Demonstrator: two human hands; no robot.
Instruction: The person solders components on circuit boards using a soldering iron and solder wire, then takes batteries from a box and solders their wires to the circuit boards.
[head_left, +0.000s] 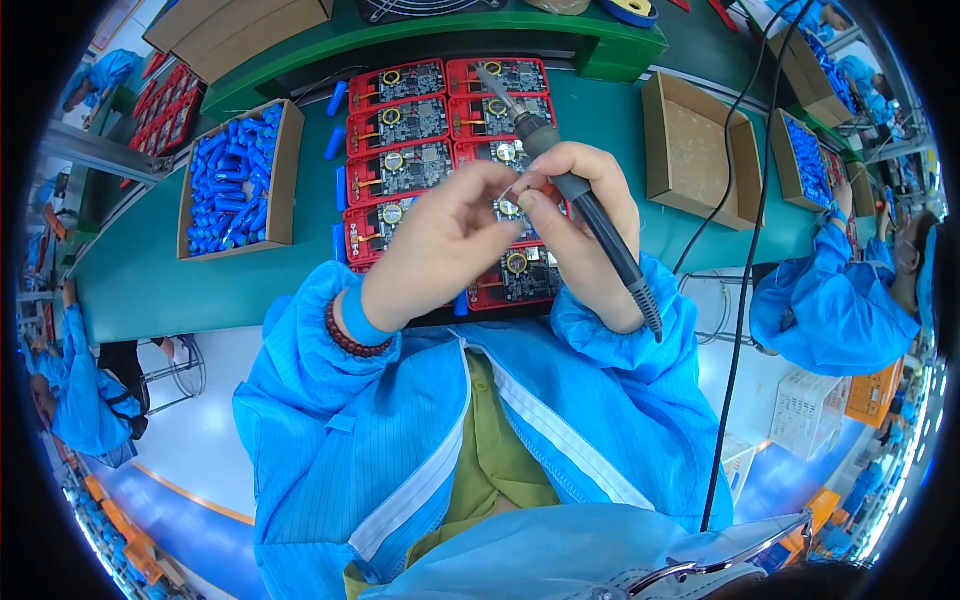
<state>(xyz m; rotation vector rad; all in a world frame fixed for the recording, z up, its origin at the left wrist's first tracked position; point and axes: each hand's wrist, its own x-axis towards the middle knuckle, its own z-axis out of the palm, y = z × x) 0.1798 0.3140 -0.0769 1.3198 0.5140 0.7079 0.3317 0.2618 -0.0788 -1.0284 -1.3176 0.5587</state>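
Observation:
My right hand (588, 220) grips a dark soldering iron (570, 185), its metal tip pointing up and left over the boards and its handle running down past my wrist. My left hand (445, 240) meets the right hand's fingertips, pinching something thin and pale between them; what it is I cannot tell. Beneath both hands lie two columns of red-framed circuit boards (400, 125) on the green bench (150, 280). Both arms wear blue sleeves, and a bead bracelet circles the left wrist.
A cardboard box of blue cylindrical cells (230, 180) stands at the left. An open cardboard box (700, 150) sits to the right, another with blue cells (805, 160) beyond it. A black cable (745, 280) hangs down at right. A person in blue (830, 300) works nearby.

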